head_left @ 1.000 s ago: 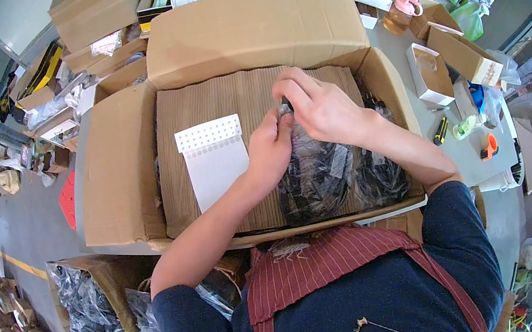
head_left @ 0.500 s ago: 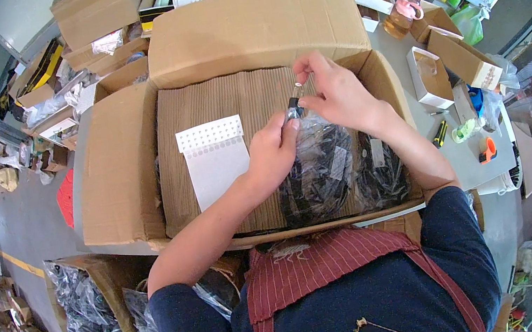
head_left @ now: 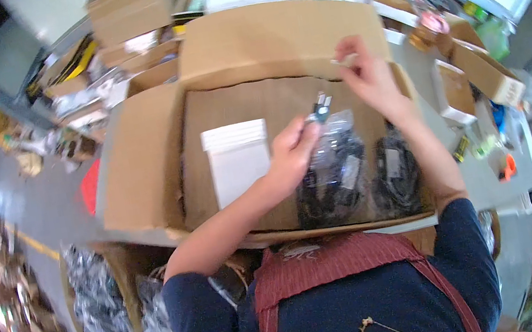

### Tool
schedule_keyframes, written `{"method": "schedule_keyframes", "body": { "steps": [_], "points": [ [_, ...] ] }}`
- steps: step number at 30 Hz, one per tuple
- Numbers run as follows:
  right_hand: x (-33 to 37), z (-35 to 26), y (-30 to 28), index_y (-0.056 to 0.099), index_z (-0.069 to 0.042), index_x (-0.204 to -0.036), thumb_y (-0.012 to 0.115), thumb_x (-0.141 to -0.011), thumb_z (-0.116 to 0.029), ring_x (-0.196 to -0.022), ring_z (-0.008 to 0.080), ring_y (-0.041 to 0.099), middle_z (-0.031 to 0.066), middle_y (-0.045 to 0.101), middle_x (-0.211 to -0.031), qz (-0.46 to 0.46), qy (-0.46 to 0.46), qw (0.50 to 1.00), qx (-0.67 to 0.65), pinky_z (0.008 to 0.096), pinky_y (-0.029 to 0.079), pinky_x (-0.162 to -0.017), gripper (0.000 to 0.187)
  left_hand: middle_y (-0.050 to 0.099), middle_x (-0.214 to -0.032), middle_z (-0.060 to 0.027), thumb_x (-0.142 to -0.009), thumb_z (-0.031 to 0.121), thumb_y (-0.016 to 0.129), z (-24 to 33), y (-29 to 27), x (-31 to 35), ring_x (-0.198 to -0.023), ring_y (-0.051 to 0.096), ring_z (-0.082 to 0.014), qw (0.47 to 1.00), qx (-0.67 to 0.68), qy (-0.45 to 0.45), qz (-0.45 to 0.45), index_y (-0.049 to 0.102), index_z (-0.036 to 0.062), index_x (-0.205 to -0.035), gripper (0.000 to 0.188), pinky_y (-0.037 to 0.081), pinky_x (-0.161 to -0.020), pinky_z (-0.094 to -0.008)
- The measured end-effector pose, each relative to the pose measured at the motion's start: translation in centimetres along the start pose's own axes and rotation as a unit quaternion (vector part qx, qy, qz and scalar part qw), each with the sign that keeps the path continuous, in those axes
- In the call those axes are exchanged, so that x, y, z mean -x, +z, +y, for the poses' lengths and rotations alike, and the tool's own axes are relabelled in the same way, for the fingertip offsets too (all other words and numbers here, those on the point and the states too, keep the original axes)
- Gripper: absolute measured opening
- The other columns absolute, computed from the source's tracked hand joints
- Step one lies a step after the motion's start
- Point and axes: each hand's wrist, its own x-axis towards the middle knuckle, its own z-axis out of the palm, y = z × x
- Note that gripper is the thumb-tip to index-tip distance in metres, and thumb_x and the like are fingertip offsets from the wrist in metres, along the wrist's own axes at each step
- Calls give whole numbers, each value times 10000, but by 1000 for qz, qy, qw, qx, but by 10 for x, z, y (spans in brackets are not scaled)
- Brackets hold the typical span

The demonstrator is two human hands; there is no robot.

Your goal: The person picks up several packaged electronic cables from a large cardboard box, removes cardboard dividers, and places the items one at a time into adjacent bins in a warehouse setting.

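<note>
My left hand (head_left: pixel 295 150) is closed round a dark plug (head_left: pixel 322 110), its metal prongs pointing up and away from me. Higher and to the right, my right hand (head_left: pixel 364 74) pinches a small pale piece (head_left: pixel 345 61); blur hides what kind it is. Below the plug, a black cable in a clear plastic bag (head_left: pixel 335 186) lies in the open cardboard box (head_left: pixel 135 168). A second bagged black cable (head_left: pixel 396 175) rests to its right. Left of my left hand is a white sheet (head_left: pixel 240 167) with rows along its top, lying on brown cardboard (head_left: pixel 289 94).
Open small boxes (head_left: pixel 455 90), a cutter knife (head_left: pixel 461 149) and an orange item (head_left: pixel 510 167) are on the table at right. Cluttered cartons line the back. At lower left stands a carton of bagged items (head_left: pixel 101 301).
My right hand has drawn away from the plug, up and to the right, with the small pale piece. The left hand still holds the plug. The whole view has shifted slightly.
</note>
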Motion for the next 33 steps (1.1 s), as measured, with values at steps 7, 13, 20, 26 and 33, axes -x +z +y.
{"method": "schedule_keyframes", "body": {
  "steps": [7, 13, 20, 26, 33],
  "points": [
    [8, 10, -28, 464, -54, -1315, 578, -871, -25, -1070, 179, 587, 88, 588, -1149, 15, 51, 998, -13, 283, 473, -817, 460, 521, -793, 49, -989, 261, 561, 104, -46, 58, -732, 478, -45, 946, 262, 72, 177, 600, 53, -1078, 230, 404, -663, -218],
    [10, 17, -20, 405, -60, -1375, 545, -923, -23, -724, 69, 503, 74, 557, -1205, -44, 104, 988, -109, 211, 424, -653, 474, 595, -841, -11, -964, 266, 569, 161, -168, 161, -734, 586, -128, 805, 164, 243, 515, 579, 83, -966, 183, 500, -647, -311],
    [4, 35, -11, 351, -66, -1436, 538, -937, -53, -759, 76, 506, 81, 502, -1325, -92, 133, 976, -144, 213, 431, -670, 533, 622, -1011, -106, -975, 203, 501, 176, -341, 327, -887, 605, -231, 520, -14, 387, 761, 581, 29, -1078, 218, 499, -760, -407],
    [-12, 43, -1, 330, -63, -1451, 538, -926, -41, -801, 90, 529, 86, 441, -1408, -46, 98, 975, -192, 232, 461, -703, 565, 679, -929, -178, -864, 201, 565, 18, -420, 560, -792, 644, -291, 436, -387, -136, 801, 681, -19, -1012, 289, 517, -729, -373],
    [10, 76, -10, 325, -58, -1452, 568, -904, -40, -844, 123, 563, 100, 421, -1437, -63, 134, 978, -143, 247, 472, -718, 599, 498, -1291, -292, -750, 150, 695, 81, -343, 292, -1218, 470, -426, 544, -514, 2, 663, 590, -76, -1153, 474, 368, -1044, -461]
  ]
}}
